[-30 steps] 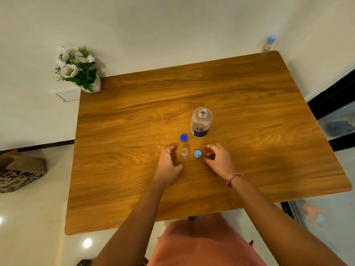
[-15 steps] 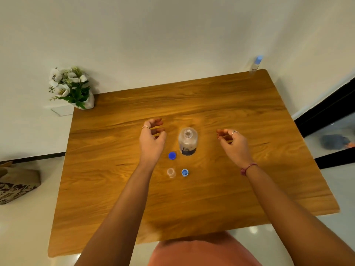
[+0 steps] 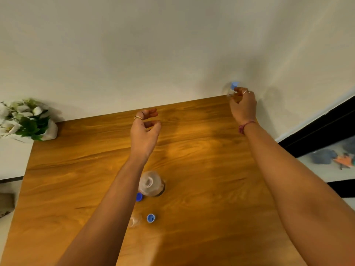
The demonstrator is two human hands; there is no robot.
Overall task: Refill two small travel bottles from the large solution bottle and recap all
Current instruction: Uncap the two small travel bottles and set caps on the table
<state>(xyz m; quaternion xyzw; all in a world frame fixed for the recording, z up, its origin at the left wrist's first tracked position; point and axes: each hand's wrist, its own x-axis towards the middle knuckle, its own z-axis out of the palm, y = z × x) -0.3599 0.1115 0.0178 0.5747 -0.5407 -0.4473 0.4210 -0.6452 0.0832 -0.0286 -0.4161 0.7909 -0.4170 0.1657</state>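
Note:
The large clear solution bottle (image 3: 151, 184) stands uncapped at the table's middle, its dark blue cap (image 3: 139, 197) lying just left of it. Nearer me an open small travel bottle (image 3: 135, 220) stands beside its light blue cap (image 3: 151, 218). A second small travel bottle (image 3: 232, 90) with a light blue cap stands at the table's far right corner by the wall. My right hand (image 3: 243, 105) has reached it, and its fingers curl round the bottle's body. My left hand (image 3: 145, 131) hovers over the far middle of the table, fingers loosely curled and holding nothing.
A wooden table (image 3: 201, 154) stands against a white wall. A white pot of white flowers (image 3: 28, 121) sits off its far left corner. A dark door frame (image 3: 317, 127) and floor clutter lie to the right.
Both hands left the small bottle and cap near me. My right hand reached to the far right corner and closed on the capped small bottle. My left hand rose forward; the view tilted up.

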